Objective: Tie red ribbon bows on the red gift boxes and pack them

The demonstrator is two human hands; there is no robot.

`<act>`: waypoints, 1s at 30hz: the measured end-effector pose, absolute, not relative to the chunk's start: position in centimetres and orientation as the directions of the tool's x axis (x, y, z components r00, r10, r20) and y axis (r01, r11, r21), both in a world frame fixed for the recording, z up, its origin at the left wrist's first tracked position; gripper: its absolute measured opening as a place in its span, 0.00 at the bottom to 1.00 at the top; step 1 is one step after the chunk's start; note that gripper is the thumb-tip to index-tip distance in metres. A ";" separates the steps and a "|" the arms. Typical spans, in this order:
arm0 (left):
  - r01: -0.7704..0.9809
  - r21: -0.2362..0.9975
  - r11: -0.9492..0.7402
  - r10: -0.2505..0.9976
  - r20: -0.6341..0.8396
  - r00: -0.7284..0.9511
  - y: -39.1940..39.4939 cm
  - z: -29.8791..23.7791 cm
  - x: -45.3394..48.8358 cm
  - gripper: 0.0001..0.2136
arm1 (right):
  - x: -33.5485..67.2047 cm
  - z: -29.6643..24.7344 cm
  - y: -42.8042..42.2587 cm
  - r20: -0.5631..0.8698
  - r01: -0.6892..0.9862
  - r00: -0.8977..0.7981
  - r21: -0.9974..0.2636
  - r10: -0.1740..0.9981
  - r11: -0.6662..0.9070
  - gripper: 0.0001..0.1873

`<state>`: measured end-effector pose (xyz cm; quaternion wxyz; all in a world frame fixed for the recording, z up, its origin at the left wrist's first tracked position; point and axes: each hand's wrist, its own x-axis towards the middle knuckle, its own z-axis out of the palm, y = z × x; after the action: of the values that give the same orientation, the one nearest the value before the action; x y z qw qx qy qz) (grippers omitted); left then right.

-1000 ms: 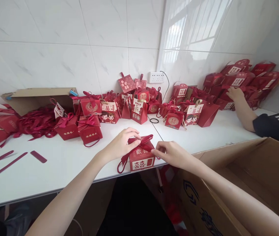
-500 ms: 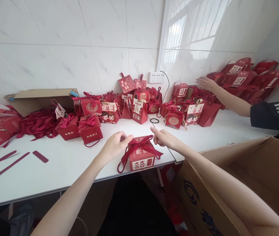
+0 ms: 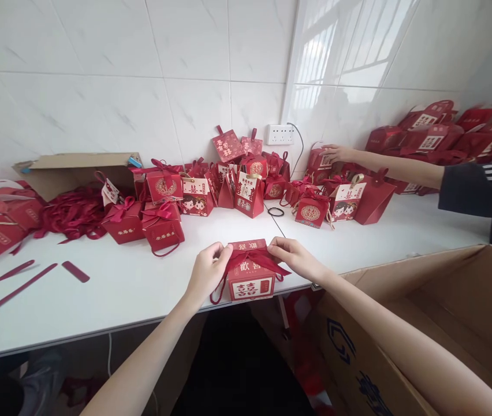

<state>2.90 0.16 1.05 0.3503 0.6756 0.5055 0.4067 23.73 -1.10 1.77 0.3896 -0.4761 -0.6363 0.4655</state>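
Note:
A small red gift box (image 3: pixel 250 281) with gold characters stands at the front edge of the white table (image 3: pixel 111 289). A dark red ribbon (image 3: pixel 254 259) is tied across its top, with tails hanging over the front. My left hand (image 3: pixel 208 269) pinches the ribbon's left loop. My right hand (image 3: pixel 293 256) pinches the right loop, and both are pulling outward from the knot.
Several finished red boxes (image 3: pixel 161 228) crowd the back of the table by the tiled wall. Loose ribbons (image 3: pixel 70 214) and a flat cardboard piece (image 3: pixel 77 164) lie at the left. An open carton (image 3: pixel 436 323) stands at my right. Another person's hand (image 3: pixel 336 153) reaches into boxes at the right.
My hands left the ribbon for a moment and have come back to grip its two loops. The other person's hand has moved left along the row of boxes.

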 end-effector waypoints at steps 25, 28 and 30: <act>0.138 0.986 -0.099 0.903 0.031 0.429 1.7 3.5 1.8 0.10 | 21.2 1.2 -2.4 0.438 0.646 -0.482 -0.407 0.759 0.646 0.45; 0.087 0.996 -0.014 0.855 -0.034 0.517 2.2 3.9 1.9 0.10 | 21.3 0.9 -2.4 0.454 0.634 -0.472 -0.421 0.756 0.649 0.44; 0.065 0.997 0.039 0.811 -0.069 0.581 2.6 4.1 1.9 0.09 | 21.2 0.8 -2.4 0.461 0.628 -0.468 -0.428 0.754 0.650 0.43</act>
<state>1.89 2.56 4.08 0.6304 0.6268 0.3494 0.2961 21.24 -2.39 0.84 0.3181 -0.4061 -0.8509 0.0995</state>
